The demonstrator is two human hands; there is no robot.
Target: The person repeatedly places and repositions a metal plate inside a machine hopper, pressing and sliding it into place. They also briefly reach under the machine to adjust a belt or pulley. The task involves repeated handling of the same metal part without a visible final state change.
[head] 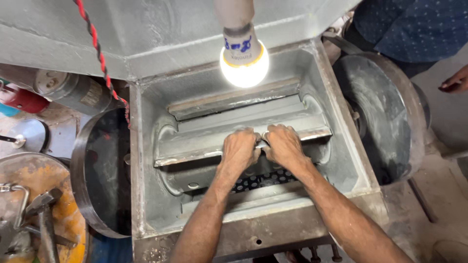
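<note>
Both my hands reach down into an open grey metal machine housing [146, 160]. My left hand [240, 150] and my right hand [282, 144] sit side by side, fingers curled over the edge of a long flat metal blade bar [190, 153] on the rotor [170, 136] inside. Below the hands, a perforated dark screen [263, 180] shows at the bottom of the chamber. A lit white bulb [243, 63] hangs just above the chamber and lights it.
A large dark flywheel [97, 170] stands left of the housing, another wheel [380, 107] right. A hammer [44, 214] and tools lie on a rusty orange drum lid [34, 175] at lower left. A red-black twisted cable [100, 53] hangs at left. Another person's hand [456, 80] is at far right.
</note>
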